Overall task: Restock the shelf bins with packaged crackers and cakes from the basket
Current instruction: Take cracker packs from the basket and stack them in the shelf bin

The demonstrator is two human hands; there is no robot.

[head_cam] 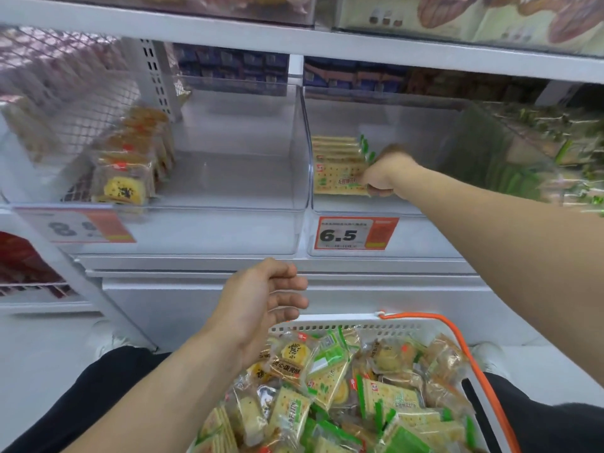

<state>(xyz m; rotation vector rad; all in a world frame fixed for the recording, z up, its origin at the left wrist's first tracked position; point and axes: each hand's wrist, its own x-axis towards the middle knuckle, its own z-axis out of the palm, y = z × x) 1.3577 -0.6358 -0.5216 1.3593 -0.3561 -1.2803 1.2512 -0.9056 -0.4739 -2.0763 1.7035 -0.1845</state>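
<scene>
1. A white shop shelf (294, 37) runs across the view, carrying clear plastic bins side by side; below it, close to the person, sits a white plastic basket with an orange handle (457, 341).
2. The basket is heaped with small wrapped goods: green-and-cream cracker packs (385, 397) mixed with clear-wrapped round yellow cakes (291, 353).
3. The left clear bin (228, 191) holds a short row of the same cakes (125, 188) against its left wall; most of its floor shows bare.
4. The right clear bin, marked by an orange 6.5 price tag (356, 235), holds a small stack of cracker packs (336, 168) at its left wall.
5. The right hand (384, 174) reaches into that bin, fingers curled on the front cracker pack, seemingly pressing it against the stack.
6. The left hand (264, 305) hovers above the basket's far rim, fingers loosely spread, holding nothing.
7. The step in hand looks like seating crackers in the right bin. Next, I would guess, a hand goes down to the basket for another pack, sorted by kind.
</scene>
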